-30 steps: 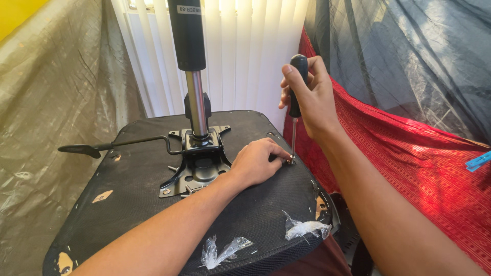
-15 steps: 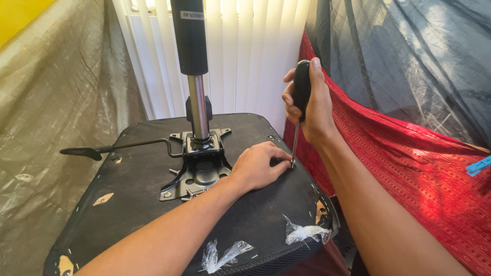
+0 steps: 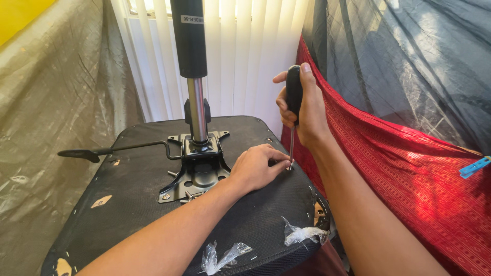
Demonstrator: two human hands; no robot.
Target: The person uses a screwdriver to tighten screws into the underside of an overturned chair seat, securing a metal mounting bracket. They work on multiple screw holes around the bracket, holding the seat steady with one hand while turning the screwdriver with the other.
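An upturned office chair seat (image 3: pixel 138 204), black with worn spots, fills the middle of the view. A metal mounting plate (image 3: pixel 197 171) with a gas cylinder (image 3: pixel 190 46) stands up from it. My right hand (image 3: pixel 302 110) grips the black handle of a screwdriver (image 3: pixel 293 94), held upright with its tip on the seat's right edge. My left hand (image 3: pixel 258 166) rests on the seat, fingertips pinching a small screw at the screwdriver's tip.
A black lever (image 3: pixel 102 151) sticks out left from the plate. Loose screws (image 3: pixel 189 194) lie on the plate's front. A red cloth (image 3: pixel 409 174) and dark sheet hang at right, a grey tarp (image 3: pixel 46 133) at left, white blinds (image 3: pixel 240 56) behind.
My right hand has shifted slightly on the screwdriver handle, as if turning it. My left hand stays at the screw, and the view has moved a little.
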